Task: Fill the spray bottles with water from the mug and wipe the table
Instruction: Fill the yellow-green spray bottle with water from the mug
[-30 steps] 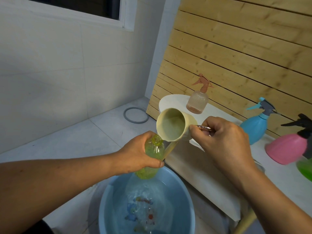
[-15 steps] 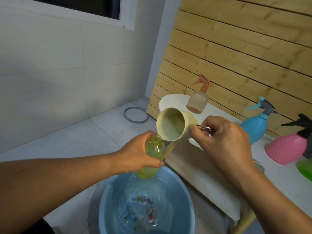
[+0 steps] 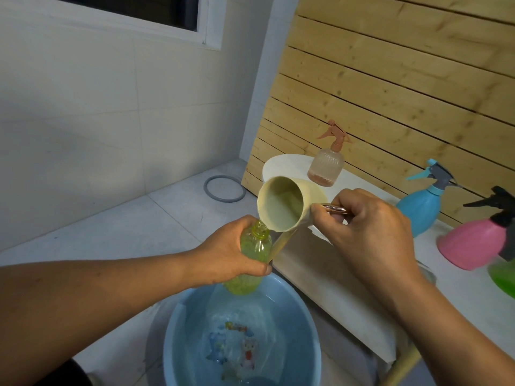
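My left hand (image 3: 230, 253) grips an uncapped yellow-green bottle (image 3: 252, 250) above a blue basin (image 3: 242, 330). My right hand (image 3: 365, 227) holds a cream mug (image 3: 284, 206) by its metal handle. The mug is tipped to the left, its lip right over the bottle's open neck. A thin stream of water runs from the lip into the neck. Most of the bottle's body is hidden by my fingers.
On the white table (image 3: 328, 274) stand a peach spray bottle (image 3: 326, 165), a blue one (image 3: 425, 204), a pink one (image 3: 476, 240) and part of a green one (image 3: 504, 274). Water fills the basin on the tiled floor. A grey ring (image 3: 224, 188) lies near the wall.
The mug has tipped slightly further over the bottle's neck. The ripples in the basin have shifted. Both hands stay in nearly the same place.
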The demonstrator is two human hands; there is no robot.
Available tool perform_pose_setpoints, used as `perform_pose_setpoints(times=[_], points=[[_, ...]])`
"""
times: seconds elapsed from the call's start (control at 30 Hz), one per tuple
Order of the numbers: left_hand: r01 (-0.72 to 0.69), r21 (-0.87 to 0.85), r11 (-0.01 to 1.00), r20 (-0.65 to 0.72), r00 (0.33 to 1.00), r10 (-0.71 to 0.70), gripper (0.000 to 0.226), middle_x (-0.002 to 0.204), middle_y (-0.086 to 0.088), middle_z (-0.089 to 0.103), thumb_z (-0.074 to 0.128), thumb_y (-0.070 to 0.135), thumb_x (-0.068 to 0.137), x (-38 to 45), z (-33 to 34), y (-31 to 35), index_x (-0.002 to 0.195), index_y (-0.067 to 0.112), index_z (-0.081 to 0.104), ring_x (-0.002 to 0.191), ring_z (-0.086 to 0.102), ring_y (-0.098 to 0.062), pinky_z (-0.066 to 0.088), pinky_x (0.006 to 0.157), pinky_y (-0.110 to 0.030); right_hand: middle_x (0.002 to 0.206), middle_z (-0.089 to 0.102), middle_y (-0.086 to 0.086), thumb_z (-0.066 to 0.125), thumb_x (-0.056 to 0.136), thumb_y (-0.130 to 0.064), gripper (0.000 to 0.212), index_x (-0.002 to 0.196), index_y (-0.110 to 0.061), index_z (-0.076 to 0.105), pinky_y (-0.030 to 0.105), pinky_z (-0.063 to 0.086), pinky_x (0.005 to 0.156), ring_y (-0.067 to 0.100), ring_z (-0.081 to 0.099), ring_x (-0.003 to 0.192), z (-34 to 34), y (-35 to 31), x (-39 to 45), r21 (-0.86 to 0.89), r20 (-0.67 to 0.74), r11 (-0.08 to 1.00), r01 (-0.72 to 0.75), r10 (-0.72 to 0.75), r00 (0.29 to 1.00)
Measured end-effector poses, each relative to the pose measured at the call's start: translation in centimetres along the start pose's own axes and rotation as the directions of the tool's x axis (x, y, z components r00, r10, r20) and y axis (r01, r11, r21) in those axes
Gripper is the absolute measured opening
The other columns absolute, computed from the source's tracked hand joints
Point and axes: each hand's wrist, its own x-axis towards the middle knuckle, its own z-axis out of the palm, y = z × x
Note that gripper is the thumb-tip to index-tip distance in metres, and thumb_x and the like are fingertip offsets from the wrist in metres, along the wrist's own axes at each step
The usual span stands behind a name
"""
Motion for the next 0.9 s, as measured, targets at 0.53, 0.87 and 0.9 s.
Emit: perform_pose_setpoints(times=[0.53,0.87,0.9], points=[[0.002,-0.001,1.0,0.009,1.0,-0.002,0.06,0.108,0.014,0.071,0.095,0.025,0.071,-0.13,0.15,0.04,0.117,0.039,0.059,0.099,0.069,-0.004,0.061,0.082,-0.025,0.059,0.047,-0.003,0.066,0.086,-0.045,0.04,0.059,-0.023,0.049,0.025,0.028,0.05,0.016,0.045,0.056,-0.08,0.18,-0.08,-0.036,-0.047,0.998,0.058,-0.06,0.997],[0.007,0.01,1.0,0.008,1.0,-0.007,0.06,0.108,0.014,0.069,0.095,0.027,0.071,-0.08,0.16,0.13,0.117,0.039,0.058,0.1,0.069,-0.006,0.06,0.08,-0.023,0.059,0.046,-0.005,0.064,0.088,-0.045,0.038,0.06,-0.024,0.048,0.025,0.026,0.049,0.016,0.043,0.055,-0.14,0.21,-0.14,-0.082,-0.054,0.993,0.084,-0.089,0.995],[0.008,0.009,1.0,0.009,1.0,-0.008,0.06,0.108,0.014,0.069,0.095,0.026,0.071,-0.1,0.19,0.14,0.117,0.039,0.058,0.1,0.069,-0.007,0.06,0.08,-0.023,0.059,0.046,-0.005,0.064,0.088,-0.045,0.038,0.061,-0.023,0.049,0.025,0.027,0.049,0.016,0.043,0.056,-0.13,0.25,-0.16,-0.087,-0.053,0.993,0.086,-0.09,0.995]])
